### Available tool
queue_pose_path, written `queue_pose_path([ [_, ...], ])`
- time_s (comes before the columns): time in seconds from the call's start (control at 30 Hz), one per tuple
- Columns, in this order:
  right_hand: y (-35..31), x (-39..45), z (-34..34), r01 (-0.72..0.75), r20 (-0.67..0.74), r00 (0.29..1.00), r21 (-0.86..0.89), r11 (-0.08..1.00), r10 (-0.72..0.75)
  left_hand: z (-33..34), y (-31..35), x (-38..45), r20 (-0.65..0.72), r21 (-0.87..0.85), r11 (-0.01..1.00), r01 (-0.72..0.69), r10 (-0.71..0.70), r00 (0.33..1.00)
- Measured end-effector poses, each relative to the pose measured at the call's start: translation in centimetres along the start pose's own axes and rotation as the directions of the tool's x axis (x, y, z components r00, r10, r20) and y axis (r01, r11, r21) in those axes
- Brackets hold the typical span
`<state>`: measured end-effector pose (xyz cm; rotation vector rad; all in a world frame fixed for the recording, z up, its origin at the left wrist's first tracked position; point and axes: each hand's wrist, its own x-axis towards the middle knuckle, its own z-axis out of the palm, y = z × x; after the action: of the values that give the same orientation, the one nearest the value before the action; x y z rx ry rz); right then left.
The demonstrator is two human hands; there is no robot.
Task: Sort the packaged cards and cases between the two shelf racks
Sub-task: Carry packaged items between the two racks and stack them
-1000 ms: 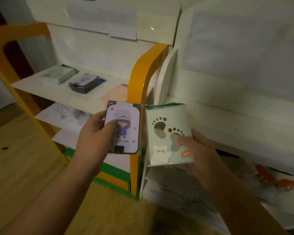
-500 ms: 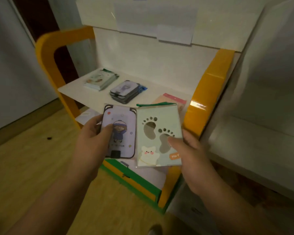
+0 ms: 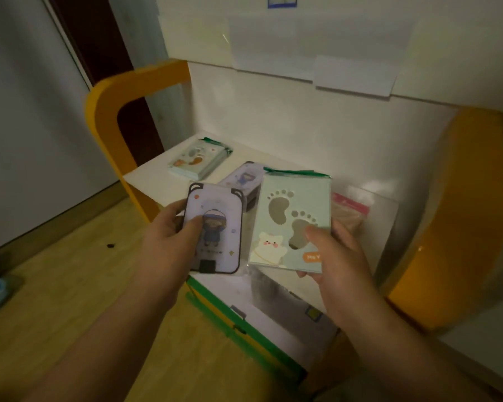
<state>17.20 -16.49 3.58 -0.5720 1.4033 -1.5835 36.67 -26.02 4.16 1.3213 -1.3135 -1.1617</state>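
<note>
A dim room with a wood-look floor (image 3: 70, 309) and a white wall (image 3: 288, 120); against the wall stands a shelf rack with orange side frames (image 3: 105, 111) and a white top shelf (image 3: 154, 181). Left hand (image 3: 169, 242): pinches a lilac card case (image 3: 214, 233) printed with a cartoon figure in a blue hat, thumb pressed on its face, fingers curled behind its left edge. Right hand (image 3: 334, 256): pinches a pale green packaged card (image 3: 292, 221) with two footprint cut-outs, a white bear and an orange tag whose writing is partly covered, thumb on the face near its lower right corner. Both items are held side by side above the shelf's front edge. On the shelf: a stack of matching green footprint packs (image 3: 198, 161) near the back left corner, a stack of lilac cases (image 3: 244, 178) at the middle, partly hidden, and a clear bag with a pink header (image 3: 350, 207) toward the right. The small label on the wall above is illegible.
</note>
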Motion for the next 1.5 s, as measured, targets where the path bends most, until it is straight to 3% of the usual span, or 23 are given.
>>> queue_pose_path([
  [0.2,0.1,2.5,1.8,0.032,-0.062,0.997,-0.037,0.999,-0.034,0.8,0.8,4.5,0.068,0.044,0.999,-0.001,-0.002,0.998],
  [0.37,0.8,5.2,3.9,0.026,-0.165,0.986,-0.046,0.999,-0.033,1.4,1.0,9.3,0.222,0.048,0.999,-0.017,0.006,0.975],
  [0.53,1.2,8.0,8.2,0.048,-0.352,0.934,-0.034,0.998,-0.057,0.9,0.8,15.5,0.365,0.077,0.996,-0.039,0.008,0.931],
  [0.7,1.9,10.7,11.9,0.114,-0.416,0.899,-0.082,0.99,-0.138,0.7,0.5,21.4,0.497,0.013,0.998,-0.055,0.042,0.867],
  [0.83,2.5,11.7,13.7,0.168,-0.491,0.85,-0.086,0.982,-0.188,1.4,-0.3,24.5,0.584,0.061,0.989,-0.132,0.072,0.808],
  [0.93,2.8,11.9,14.5,0.171,-0.553,0.811,-0.089,0.981,-0.192,2.4,-0.6,26.5,0.621,0.102,0.975,-0.195,0.091,0.779],
  [1.17,3.6,11.3,14.9,0.153,-0.673,0.711,-0.137,0.979,-0.205,4.7,-1.2,28.5,0.676,0.135,0.982,-0.129,0.004,0.737],
  [1.3,3.8,10.9,15.3,0.157,-0.704,0.681,-0.128,0.979,-0.201,5.8,-2.4,28.8,0.759,0.228,0.951,-0.209,-0.039,0.65],
  [1.5,4.1,10.1,15.8,0.134,-0.721,0.669,-0.122,0.983,-0.18,7.1,-4.6,28.5,0.764,0.382,0.85,-0.362,-0.07,0.642],
])
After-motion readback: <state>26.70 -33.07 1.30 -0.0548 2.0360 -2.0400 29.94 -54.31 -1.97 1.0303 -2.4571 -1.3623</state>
